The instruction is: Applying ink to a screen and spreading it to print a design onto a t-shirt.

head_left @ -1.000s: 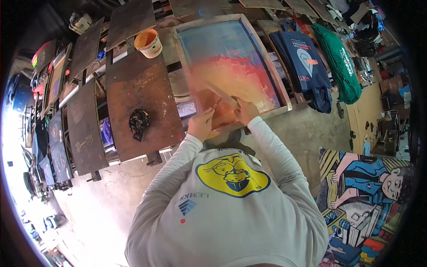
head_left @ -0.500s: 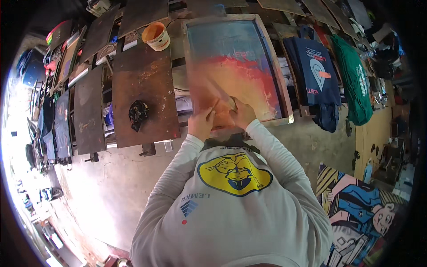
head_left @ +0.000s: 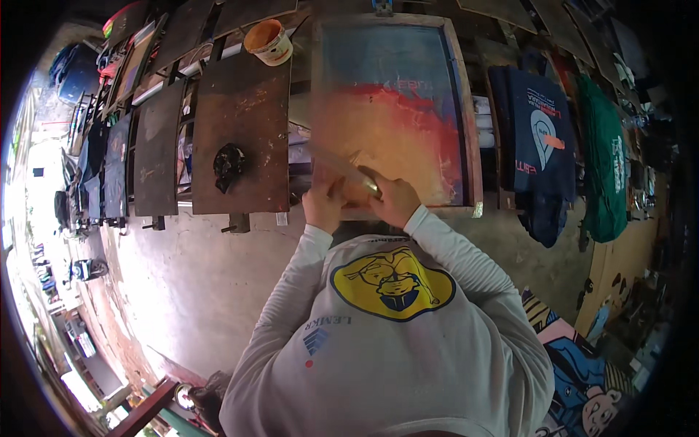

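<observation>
A wood-framed printing screen lies before me, its mesh smeared blue at the far end and red and orange nearer me. My right hand is closed on the near end of a long, pale, flat squeegee. The squeegee slants over the screen's near left part, away to the left, and its far end is blurred. My left hand is beside it at the screen's near left corner, fingers curled together. What they hold, if anything, I cannot make out.
Left of the screen is a dark stained board with a crumpled black bundle. An orange-stained bucket stands at its far edge. To the right, dark blue printed bags and green cloth lie over boards.
The view has shifted, so the table and screen sit farther right and higher. My left hand has drawn slightly away from the squeegee, which my right hand still grips.
</observation>
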Tool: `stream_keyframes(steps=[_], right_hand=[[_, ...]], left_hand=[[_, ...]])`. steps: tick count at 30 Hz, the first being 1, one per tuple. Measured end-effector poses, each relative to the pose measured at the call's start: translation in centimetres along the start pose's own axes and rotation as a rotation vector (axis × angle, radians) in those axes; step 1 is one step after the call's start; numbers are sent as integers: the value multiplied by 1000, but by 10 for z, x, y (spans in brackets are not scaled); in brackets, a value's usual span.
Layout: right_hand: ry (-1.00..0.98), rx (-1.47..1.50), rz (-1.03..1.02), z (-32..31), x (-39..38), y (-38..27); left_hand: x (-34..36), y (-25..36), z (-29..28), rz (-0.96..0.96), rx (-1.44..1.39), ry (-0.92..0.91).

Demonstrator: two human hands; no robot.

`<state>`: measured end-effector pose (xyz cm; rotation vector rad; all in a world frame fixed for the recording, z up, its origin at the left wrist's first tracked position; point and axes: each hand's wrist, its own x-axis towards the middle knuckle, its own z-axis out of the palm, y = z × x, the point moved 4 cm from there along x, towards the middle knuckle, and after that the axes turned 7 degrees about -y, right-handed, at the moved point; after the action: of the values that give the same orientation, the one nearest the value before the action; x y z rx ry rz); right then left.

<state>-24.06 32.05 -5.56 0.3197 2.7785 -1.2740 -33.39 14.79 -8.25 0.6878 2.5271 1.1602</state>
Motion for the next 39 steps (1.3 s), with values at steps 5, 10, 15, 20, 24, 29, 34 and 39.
stream_keyframes(steps=[5,10,15,20,24,29,34,39], right_hand=[[28,-82,44,7,15,35],[-153,-185,-115,1,-6,26],[-132,-254,-143,5,3,34],[-167,-198,-63,-8,14,35],[-267,-289,-111,-2,-3,17],[-74,-251,-23,12,28,51],[-69,-180,-16,5,9,28],[-27,-183,-1,16,-18,1]], left_hand=[[-13,11,15,-159,-236,-16],[-25,-7,33,84,-27,189],[-38,-15,49,-62,-254,106],[-40,-6,47,-181,-343,55],[-42,-20,50,-159,-330,56],[-43,8,27,-69,-126,49],[-28,-10,22,-91,-252,44],[-14,-47,25,-68,-37,-45]])
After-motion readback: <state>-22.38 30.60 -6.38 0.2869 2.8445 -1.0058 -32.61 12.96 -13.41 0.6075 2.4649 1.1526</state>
